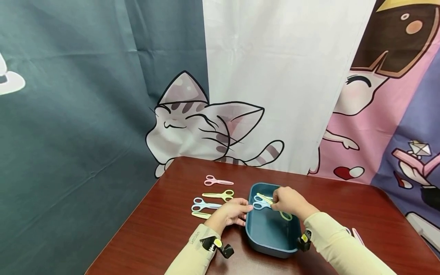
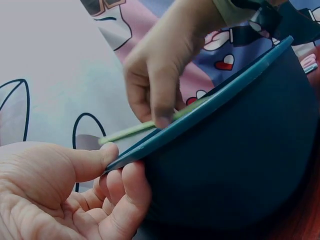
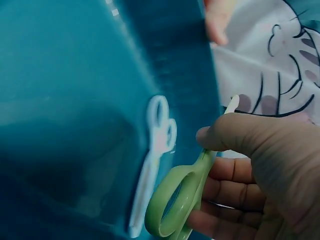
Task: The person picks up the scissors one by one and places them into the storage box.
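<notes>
A dark blue plastic bin (image 1: 272, 250) sits on the table, and my left hand (image 1: 233, 212) pinches its left rim. In the left wrist view the thumb lies over the rim (image 2: 215, 102) and the fingers bend beneath it. My right hand (image 1: 291, 200) is above the bin, gripping green scissors (image 3: 172, 200) between thumb and fingers. Their handle loops face down into the bin in the right wrist view. Light blue scissors (image 1: 260, 203) lie on the bin's floor, partly covered by the right hand and the green pair in the head view.
Left of the bin, pink scissors (image 1: 220, 181), yellow-green scissors (image 1: 216, 195) and blue scissors (image 1: 204, 204) lie in a column. Another yellow-green piece (image 1: 200, 215) is partly hidden by the left arm. Pink scissors (image 1: 358, 236) show beside the right sleeve. A printed curtain (image 1: 275, 76) hangs behind the table.
</notes>
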`<act>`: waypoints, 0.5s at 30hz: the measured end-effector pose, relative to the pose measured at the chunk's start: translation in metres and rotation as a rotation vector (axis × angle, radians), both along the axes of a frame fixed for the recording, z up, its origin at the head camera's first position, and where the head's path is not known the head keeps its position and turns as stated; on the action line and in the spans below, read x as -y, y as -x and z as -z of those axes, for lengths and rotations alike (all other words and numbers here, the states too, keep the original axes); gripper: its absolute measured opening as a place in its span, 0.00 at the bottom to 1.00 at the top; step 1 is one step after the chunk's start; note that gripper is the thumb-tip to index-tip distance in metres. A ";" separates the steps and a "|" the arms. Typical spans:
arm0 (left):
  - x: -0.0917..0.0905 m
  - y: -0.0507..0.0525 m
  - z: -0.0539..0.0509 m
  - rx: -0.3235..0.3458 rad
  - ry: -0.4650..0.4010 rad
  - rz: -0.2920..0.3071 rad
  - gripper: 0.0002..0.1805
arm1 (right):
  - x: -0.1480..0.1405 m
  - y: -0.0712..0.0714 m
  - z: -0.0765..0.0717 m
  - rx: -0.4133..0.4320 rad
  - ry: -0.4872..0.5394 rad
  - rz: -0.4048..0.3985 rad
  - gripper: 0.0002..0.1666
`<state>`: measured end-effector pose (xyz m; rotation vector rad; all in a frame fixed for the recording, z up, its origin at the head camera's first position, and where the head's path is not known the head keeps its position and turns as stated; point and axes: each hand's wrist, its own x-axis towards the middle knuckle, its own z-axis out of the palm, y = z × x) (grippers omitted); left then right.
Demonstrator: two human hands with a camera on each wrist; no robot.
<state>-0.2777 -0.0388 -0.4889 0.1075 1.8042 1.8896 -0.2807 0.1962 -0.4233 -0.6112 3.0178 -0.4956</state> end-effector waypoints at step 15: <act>-0.001 0.004 0.003 0.007 -0.015 0.018 0.07 | 0.000 0.004 0.016 0.029 -0.071 -0.133 0.18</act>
